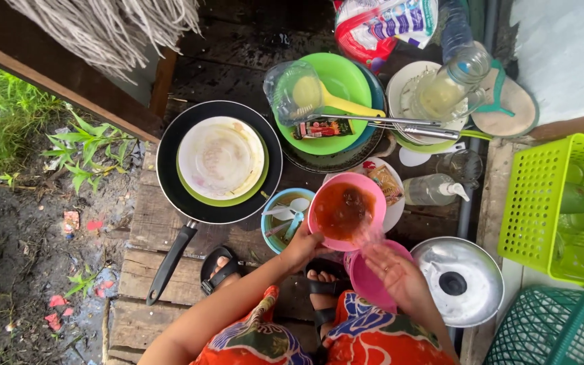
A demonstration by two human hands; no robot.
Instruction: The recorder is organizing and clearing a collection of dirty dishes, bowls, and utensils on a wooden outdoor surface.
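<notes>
I see a round pink plastic bowl (345, 211) tipped toward me, its open side up, with brown water inside. My left hand (301, 249) grips its near rim, fingers curled tight. My right hand (392, 272) is under the pour, fingers spread, over another pink bowl (366, 278). A black frying pan (219, 162) sits left.

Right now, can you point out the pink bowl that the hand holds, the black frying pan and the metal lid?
pink bowl (373, 189), head view, on its far rim.
black frying pan (169, 177), head view, on the bare black inside at its left.
metal lid (478, 260), head view, on the shiny dome beside the black knob.
</notes>
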